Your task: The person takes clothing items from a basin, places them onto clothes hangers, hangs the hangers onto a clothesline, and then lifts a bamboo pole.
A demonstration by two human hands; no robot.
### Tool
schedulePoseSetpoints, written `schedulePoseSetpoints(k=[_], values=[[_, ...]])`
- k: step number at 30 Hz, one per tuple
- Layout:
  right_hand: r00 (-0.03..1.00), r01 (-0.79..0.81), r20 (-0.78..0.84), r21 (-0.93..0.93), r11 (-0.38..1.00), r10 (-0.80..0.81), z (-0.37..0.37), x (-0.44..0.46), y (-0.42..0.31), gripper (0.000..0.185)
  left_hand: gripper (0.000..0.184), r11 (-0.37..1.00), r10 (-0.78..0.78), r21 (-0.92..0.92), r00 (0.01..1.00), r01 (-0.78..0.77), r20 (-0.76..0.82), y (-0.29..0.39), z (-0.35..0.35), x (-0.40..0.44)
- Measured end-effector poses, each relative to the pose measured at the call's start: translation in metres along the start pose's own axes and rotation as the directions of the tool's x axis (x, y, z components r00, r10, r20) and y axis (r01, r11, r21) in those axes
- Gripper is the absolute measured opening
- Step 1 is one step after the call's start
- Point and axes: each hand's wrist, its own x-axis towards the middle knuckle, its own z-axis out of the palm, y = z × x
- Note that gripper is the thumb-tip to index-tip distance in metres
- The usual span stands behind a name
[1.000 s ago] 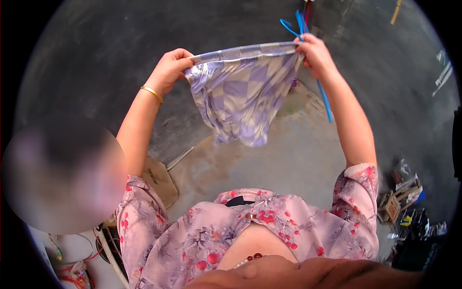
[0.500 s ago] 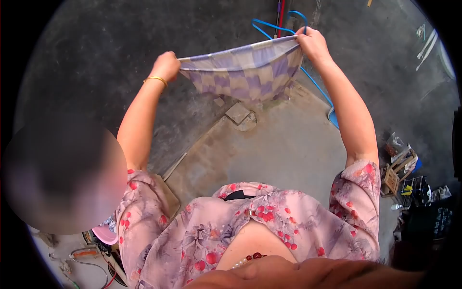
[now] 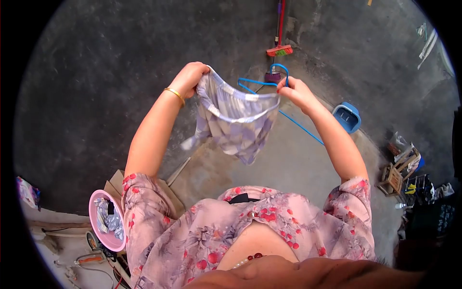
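Note:
In the head view, a purple-and-white checked garment with a gathered waistband, apparently shorts, hangs between my hands. My left hand is closed on one side of the waistband. The opposite side is pinched by my right hand, which also grips a blue clothes hanger near its hook. Part of the hanger passes behind the shorts and my right forearm. The waistband sags between the two grips, its opening facing up, and the lower fabric is slightly blurred.
A pink basin with clothes is beside my left elbow. Against the dark wall stand a red broom and a purple-headed tool. A blue dustpan-like container lies right. A wooden stool stands among clutter further right.
My hands have come closer together, and the stretched waistband has slackened into an open loop. The shorts and hanger now hang lower in view. The broom head, blue container and basin show more fully.

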Motion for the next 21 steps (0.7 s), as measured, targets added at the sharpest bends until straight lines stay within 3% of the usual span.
schedulePoseSetpoints(k=[2,4,8,13,16,21], values=[[1.0,-0.023,0.01,0.009,1.0,0.023,-0.008,-0.014,-0.014,0.019,0.013,0.983,0.013,0.182,0.999,-0.019,0.032,-0.001,-0.001,0.006],[0.999,-0.042,-0.032,0.047,0.998,0.043,-0.013,-0.034,-0.04,0.019,0.014,0.983,-0.011,0.181,1.0,0.012,-0.009,-0.003,0.005,0.004],[0.994,0.082,-0.073,0.028,0.996,-0.08,-0.026,-0.062,-0.059,0.023,0.017,0.934,0.059,0.355,0.996,-0.033,-0.062,-0.017,0.003,0.027],[0.988,0.152,-0.019,0.13,0.98,-0.15,-0.036,-0.088,-0.068,0.025,0.031,0.668,0.315,0.728,0.945,-0.152,-0.092,-0.019,0.004,0.038],[0.985,0.169,0.016,0.175,0.97,-0.174,-0.029,-0.089,-0.066,0.026,0.031,0.476,0.312,0.872,0.949,-0.117,-0.043,-0.003,0.012,0.034],[0.992,0.059,0.105,0.12,0.991,-0.072,-0.012,-0.074,-0.069,0.023,0.032,0.338,0.352,0.932,0.936,-0.133,0.006,0.023,0.045,0.019]])
